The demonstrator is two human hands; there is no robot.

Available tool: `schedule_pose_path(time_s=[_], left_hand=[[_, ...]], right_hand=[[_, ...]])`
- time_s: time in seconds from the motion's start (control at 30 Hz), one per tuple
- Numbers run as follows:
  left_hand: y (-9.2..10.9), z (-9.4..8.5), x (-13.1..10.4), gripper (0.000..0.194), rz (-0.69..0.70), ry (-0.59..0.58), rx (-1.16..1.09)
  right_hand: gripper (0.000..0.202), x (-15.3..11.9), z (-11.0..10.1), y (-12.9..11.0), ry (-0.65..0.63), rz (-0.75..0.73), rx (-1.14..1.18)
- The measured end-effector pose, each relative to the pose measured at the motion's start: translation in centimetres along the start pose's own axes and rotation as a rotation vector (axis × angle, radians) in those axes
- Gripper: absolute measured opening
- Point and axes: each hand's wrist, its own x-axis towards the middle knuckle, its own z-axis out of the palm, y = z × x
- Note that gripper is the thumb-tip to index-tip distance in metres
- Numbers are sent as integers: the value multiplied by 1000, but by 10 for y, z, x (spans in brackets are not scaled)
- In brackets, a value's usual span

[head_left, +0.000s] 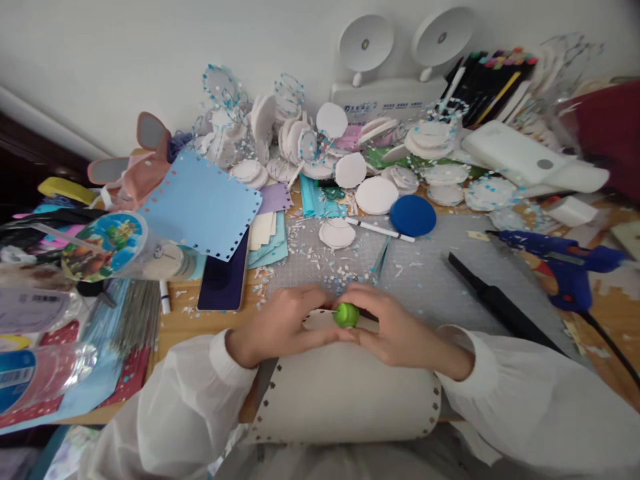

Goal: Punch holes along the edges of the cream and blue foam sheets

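Note:
A cream sheet (350,393) with small punched shapes along its edges lies at the table's front edge, its far edge between my hands. My left hand (287,323) is closed on that far edge, thumb on top. My right hand (393,323) is closed around a small green punch (347,315), which sits at the sheet's far edge between both hands. Some of my fingers are hidden behind the sheet and the punch. Paper bits (345,277) are scattered just beyond my hands.
On the grey cutting mat (425,293) lie tweezers (381,260), a white pen (380,230), a blue disc (413,215) and a black tool (500,307). A blue glue gun (570,260) is at right. A cup (107,247), blue sheet (203,203) and phone (223,277) stand left.

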Motion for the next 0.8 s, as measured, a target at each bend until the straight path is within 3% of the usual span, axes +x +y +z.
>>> schedule_pose_path(time_s=[0.07, 0.27, 0.43, 0.53, 0.8], left_hand=[[-2, -2, -1, 29, 67, -4, 85], [-5, -2, -2, 34, 122, 80, 224], [-9, -1, -1, 36, 70, 47, 236], [-11, 0, 0, 37, 79, 22, 270], [-9, 1, 2, 38, 93, 4, 317]], right_hand=[[14, -1, -1, 1, -2, 1, -12], [19, 0, -4, 6, 86, -24, 52], [27, 5, -11, 6, 272, 211, 342], [27, 7, -15, 5, 249, 274, 536], [35, 5, -14, 14, 189, 259, 789]])
